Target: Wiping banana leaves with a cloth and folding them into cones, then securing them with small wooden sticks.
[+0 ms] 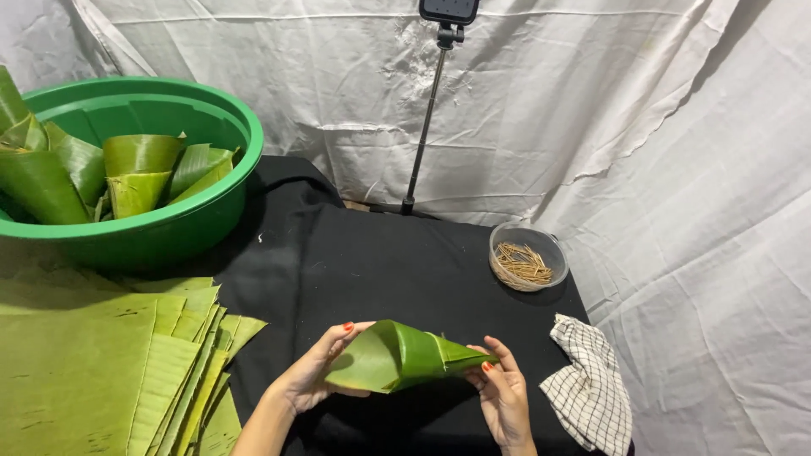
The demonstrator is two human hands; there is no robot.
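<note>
Item: rolled banana-leaf cone (397, 356), which we are holding low over the black tabletop (355, 253), long axis running left to right. Our left hand (317, 371) is cupping its wide mouth; our right hand (500, 390) is pinching the narrow tip. Nearby: flat leaf stack (110, 371), green basin (169, 228), clear tub of sticks (525, 257), unlabelled.

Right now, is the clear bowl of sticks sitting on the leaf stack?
No, the clear bowl of sticks sits on the black cloth, far from the leaf stack.
</note>
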